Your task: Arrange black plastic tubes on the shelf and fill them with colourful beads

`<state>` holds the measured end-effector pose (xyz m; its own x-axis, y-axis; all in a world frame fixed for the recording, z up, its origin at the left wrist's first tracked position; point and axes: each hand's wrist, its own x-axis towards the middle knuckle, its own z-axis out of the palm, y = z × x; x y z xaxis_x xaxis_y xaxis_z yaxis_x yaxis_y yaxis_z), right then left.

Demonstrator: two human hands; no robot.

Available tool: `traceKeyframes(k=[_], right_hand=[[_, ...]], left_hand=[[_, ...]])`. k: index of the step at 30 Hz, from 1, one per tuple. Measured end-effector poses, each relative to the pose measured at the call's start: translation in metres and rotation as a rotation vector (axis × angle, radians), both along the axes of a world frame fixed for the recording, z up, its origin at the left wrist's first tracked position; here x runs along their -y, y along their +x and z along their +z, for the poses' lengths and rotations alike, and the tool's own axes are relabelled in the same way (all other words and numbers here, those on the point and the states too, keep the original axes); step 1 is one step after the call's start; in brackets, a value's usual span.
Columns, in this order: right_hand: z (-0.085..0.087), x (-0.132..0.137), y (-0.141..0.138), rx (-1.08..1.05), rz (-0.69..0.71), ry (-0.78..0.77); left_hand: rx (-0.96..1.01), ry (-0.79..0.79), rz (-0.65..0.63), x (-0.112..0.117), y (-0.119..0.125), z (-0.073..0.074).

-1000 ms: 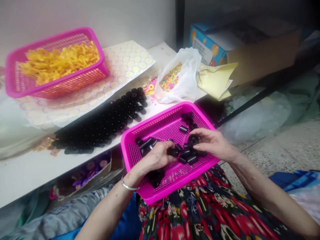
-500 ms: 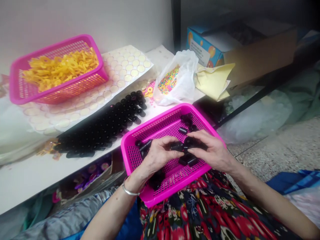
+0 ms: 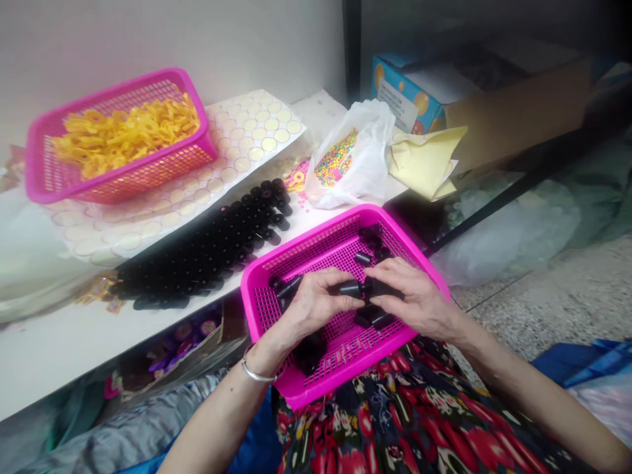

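Observation:
A pink plastic basket (image 3: 261, 316) rests on my lap with several loose black cylinders inside. Over its middle, my left hand (image 3: 316, 299) pinches a short black cylinder (image 3: 351, 288) between thumb and fingers. My right hand (image 3: 412, 296) is closed on another black piece (image 3: 380, 287), partly covered by the fingers. The two pieces meet end to end between my hands; I cannot tell whether they are joined. Below them in the basket lie more black cylinders (image 3: 372, 317), and one lone cylinder (image 3: 363, 258) sits just beyond my right fingertips.
On the white table (image 3: 54, 355), black cylinders (image 3: 197, 250) stand in close rows. Behind them are a sticker sheet (image 3: 247, 125) and a pink basket (image 3: 212, 148) of yellow plastic pieces. A white bag (image 3: 368, 158) holds coloured beads; a cardboard box (image 3: 518, 105) stands at right.
My right fingers have closed further over the black piece, and the two held pieces are closer in line. The view has shifted slightly; the basket stays on my lap.

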<state>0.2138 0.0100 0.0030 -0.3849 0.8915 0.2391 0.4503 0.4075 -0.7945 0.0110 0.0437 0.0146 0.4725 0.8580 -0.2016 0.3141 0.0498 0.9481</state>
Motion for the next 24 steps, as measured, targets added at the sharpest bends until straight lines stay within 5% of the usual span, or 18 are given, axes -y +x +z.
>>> traceKeyframes(k=[8, 11, 17, 21, 24], right_hand=[[0.007, -0.003, 0.000, 0.033, 0.081, -0.025], [0.007, -0.002, -0.004, 0.005, 0.100, -0.047], [-0.011, 0.002, -0.020, -0.220, -0.093, -0.067], [-0.024, 0.003, -0.034, -0.270, -0.128, -0.043], [-0.028, -0.001, -0.038, -0.285, -0.139, -0.058]], left_hand=[[0.182, -0.155, 0.148, 0.006, 0.004, -0.004], [0.148, -0.070, 0.109, 0.007, 0.004, -0.007], [-0.007, 0.196, 0.069, 0.020, 0.016, -0.006], [-0.022, 0.183, 0.063, 0.025, 0.018, -0.007], [0.022, 0.134, 0.211, 0.006, 0.005, -0.013]])
